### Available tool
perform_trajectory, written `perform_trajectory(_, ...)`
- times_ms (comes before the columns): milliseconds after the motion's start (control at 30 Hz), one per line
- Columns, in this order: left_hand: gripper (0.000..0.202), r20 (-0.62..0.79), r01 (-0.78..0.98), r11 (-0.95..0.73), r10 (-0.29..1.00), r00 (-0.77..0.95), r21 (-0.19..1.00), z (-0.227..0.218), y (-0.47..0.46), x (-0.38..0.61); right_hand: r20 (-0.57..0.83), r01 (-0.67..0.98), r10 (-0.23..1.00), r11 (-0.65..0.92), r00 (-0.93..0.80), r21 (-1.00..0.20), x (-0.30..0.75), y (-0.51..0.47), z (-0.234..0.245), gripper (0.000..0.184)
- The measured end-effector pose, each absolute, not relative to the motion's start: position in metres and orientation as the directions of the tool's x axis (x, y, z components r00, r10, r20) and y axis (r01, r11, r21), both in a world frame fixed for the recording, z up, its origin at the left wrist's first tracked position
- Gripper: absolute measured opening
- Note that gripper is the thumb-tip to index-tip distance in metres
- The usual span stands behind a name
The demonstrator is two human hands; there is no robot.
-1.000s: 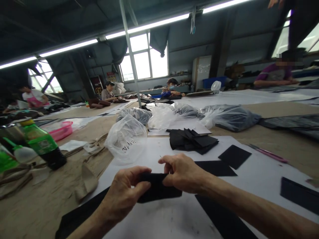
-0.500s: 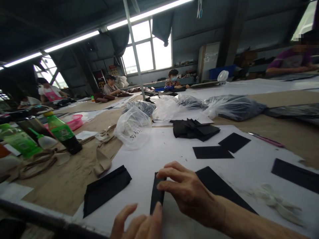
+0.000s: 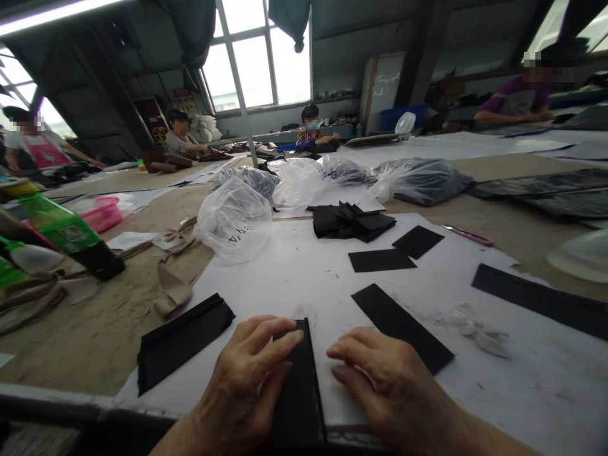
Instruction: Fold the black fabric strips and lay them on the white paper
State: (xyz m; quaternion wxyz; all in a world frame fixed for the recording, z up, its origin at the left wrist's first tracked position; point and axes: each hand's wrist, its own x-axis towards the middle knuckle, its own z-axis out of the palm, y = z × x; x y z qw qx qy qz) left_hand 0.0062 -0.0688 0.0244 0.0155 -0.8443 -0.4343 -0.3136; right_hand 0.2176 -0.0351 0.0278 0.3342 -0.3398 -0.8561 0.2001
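A black rectangular piece of sheet material lies lengthwise in front of me, its right edge showing a narrow raised fold. My left hand rests on its left side, with the fingers stretched over the far end and the thumb apart below them. To the right of the piece, my right hand hovers at the white sheet with fingers curved and a gap between thumb and fingers, holding nothing. Stacked black pieces lie left of my left hand. Beyond my right hand is a longer black strip.
White paper covers the work area. Further off are a heap of black pieces, a pink-handled cutting tool, a clear plastic bag and a crumpled white scrap. A green-labelled bottle stands left. Several people sit beyond.
My right hand has left the black piece and moved right. My left hand has come up and now lies on it. More of the piece shows, and the view has tipped down and turned right.
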Motion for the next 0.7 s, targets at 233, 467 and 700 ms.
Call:
perform_trajectory(233,0.036,0.373,0.515,-0.792,0.609,0.7,0.328,0.023,-0.04,0.003,0.656,0.503,0.582,0.796,-0.481,-0.337,0.212,-0.071,-0.008,0.028)
perform_trajectory(467,0.043,0.279,0.532,-0.78,0.619,0.734,0.33,0.019,-0.037,-0.005,0.775,0.6,0.496,0.776,-0.391,-0.194,0.202,-0.082,-0.029,0.031)
perform_trajectory(700,0.049,0.247,0.527,-0.778,0.616,0.748,0.343,0.028,-0.029,-0.002,0.766,0.655,0.419,0.756,-0.488,0.004,0.198,-0.084,-0.017,0.028)
